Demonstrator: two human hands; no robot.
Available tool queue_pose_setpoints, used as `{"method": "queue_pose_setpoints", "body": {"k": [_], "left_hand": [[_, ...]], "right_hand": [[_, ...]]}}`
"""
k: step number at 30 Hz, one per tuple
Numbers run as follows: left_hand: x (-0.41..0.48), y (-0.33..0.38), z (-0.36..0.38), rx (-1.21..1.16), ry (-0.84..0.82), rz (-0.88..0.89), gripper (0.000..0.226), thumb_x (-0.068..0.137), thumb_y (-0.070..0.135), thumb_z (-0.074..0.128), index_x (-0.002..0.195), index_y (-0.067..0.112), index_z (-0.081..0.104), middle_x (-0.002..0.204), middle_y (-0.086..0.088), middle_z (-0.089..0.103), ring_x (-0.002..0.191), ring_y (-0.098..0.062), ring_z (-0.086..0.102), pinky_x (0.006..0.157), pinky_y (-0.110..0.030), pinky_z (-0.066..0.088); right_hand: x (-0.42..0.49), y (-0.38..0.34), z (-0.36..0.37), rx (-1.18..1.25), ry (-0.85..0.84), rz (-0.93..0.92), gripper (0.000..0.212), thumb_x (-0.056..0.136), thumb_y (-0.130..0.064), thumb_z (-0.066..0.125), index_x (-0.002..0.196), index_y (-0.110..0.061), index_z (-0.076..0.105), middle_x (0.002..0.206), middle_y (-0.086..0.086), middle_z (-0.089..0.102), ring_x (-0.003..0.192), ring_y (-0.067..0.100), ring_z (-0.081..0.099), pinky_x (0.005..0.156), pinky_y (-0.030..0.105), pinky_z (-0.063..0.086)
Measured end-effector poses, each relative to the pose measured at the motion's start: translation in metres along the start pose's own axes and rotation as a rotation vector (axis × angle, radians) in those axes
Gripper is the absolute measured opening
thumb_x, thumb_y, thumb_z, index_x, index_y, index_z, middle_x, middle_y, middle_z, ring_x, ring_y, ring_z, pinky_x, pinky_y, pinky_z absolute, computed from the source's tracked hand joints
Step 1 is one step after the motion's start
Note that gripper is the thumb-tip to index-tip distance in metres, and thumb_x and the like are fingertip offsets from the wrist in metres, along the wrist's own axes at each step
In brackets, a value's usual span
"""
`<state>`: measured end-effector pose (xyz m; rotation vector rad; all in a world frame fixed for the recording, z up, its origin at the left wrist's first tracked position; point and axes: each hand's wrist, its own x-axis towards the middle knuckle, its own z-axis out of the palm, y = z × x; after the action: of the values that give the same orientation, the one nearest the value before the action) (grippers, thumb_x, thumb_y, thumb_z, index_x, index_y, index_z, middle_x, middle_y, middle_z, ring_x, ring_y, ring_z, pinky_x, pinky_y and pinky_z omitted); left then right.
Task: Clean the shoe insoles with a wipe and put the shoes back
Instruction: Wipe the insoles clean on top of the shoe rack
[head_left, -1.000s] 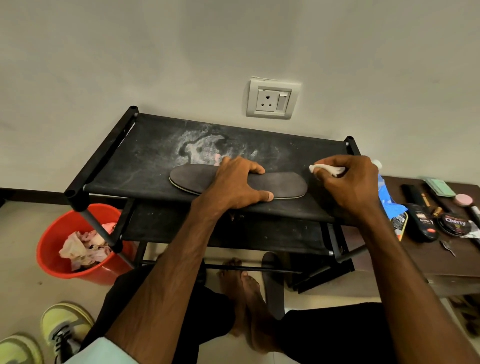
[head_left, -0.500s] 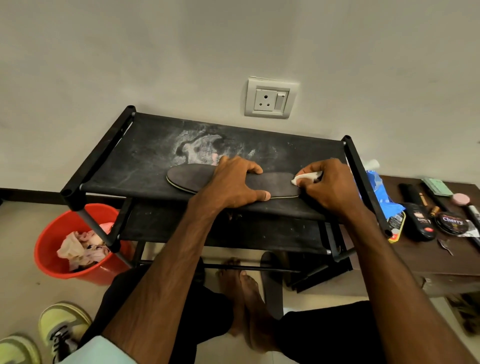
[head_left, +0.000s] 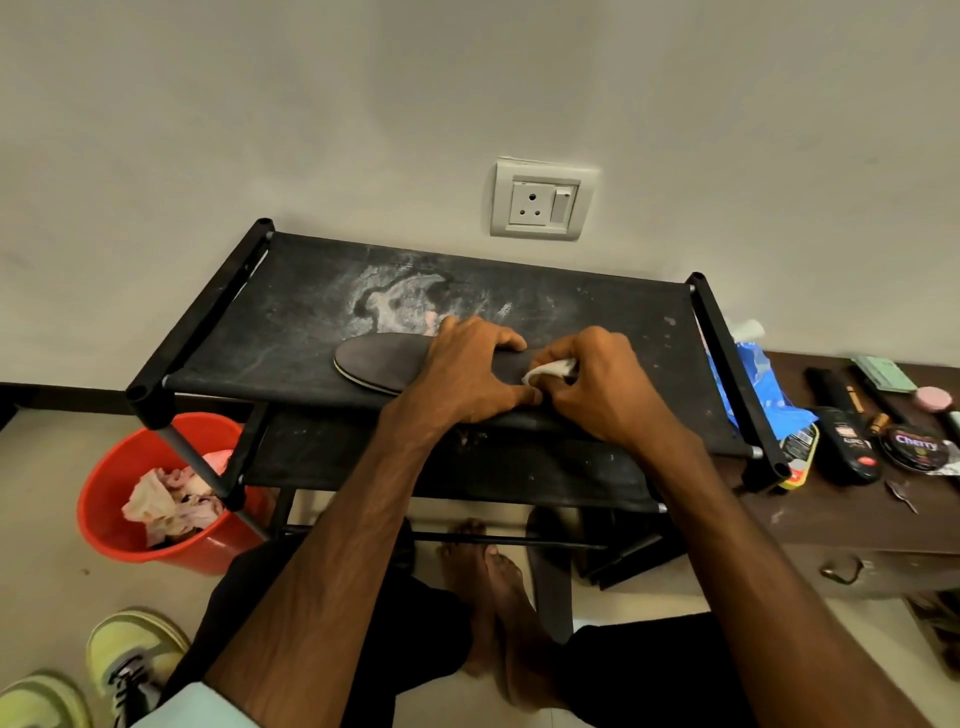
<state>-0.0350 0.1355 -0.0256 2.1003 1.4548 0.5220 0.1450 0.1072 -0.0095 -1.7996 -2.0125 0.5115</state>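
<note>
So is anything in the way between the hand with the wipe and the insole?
No, nothing visible. The right hand presses the wipe straight onto the insole on the rack. The left hand holds the insole down just beside it, not in between.

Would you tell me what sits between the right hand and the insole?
A wipe, white and crumpled, which the right hand pinches and presses against the insole; the head view shows it.
</note>
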Motion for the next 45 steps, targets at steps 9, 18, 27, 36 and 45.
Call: {"method": "queue_pose_setpoints", "body": {"k": [9,18,27,36,45], "left_hand": [[-0.004,-0.013,-0.025,0.056,-0.131,0.080,0.071,0.078,0.054,0.079,0.140,0.030,0.055,0.136,0.006,0.051,0.131,-0.017,0.034,0.101,-0.028,0.031],[-0.011,-0.027,-0.040,0.087,-0.103,0.082,0.074,0.072,0.059,0.081,0.138,0.033,0.058,0.133,0.006,0.054,0.129,-0.017,0.035,0.100,-0.031,0.032],[-0.006,-0.016,-0.020,0.103,-0.029,0.068,0.074,0.072,0.063,0.079,0.136,0.031,0.060,0.133,0.006,0.054,0.128,-0.018,0.040,0.113,-0.042,0.032],[-0.008,-0.017,-0.021,0.034,-0.022,0.040,0.072,0.070,0.059,0.082,0.134,0.033,0.061,0.135,0.006,0.053,0.134,-0.020,0.035,0.118,-0.043,0.026],[-0.008,-0.016,-0.019,0.031,-0.025,0.023,0.072,0.071,0.058,0.082,0.135,0.034,0.061,0.134,0.006,0.053,0.132,-0.022,0.035,0.116,-0.045,0.029]], "right_hand": [[-0.005,0.025,-0.023,-0.041,0.129,0.186,0.009,0.087,-0.034,0.079,0.095,-0.034,0.081,0.087,-0.005,0.077,0.083,0.017,0.070,0.083,0.046,0.060],[-0.005,0.035,-0.030,-0.070,0.143,0.231,0.010,0.088,-0.033,0.078,0.098,-0.031,0.081,0.092,0.000,0.077,0.090,0.023,0.070,0.086,0.048,0.059],[-0.008,0.031,-0.030,-0.098,0.132,0.249,0.011,0.088,-0.027,0.077,0.098,-0.024,0.082,0.088,0.004,0.077,0.084,0.024,0.070,0.084,0.048,0.061],[-0.008,-0.007,-0.003,-0.011,0.024,0.137,0.012,0.081,-0.033,0.077,0.092,-0.035,0.082,0.084,-0.004,0.077,0.082,0.018,0.072,0.080,0.042,0.061],[-0.004,0.018,-0.020,-0.064,0.223,0.277,0.015,0.082,-0.026,0.075,0.094,-0.023,0.083,0.086,0.005,0.078,0.083,0.026,0.073,0.081,0.045,0.061]]}}
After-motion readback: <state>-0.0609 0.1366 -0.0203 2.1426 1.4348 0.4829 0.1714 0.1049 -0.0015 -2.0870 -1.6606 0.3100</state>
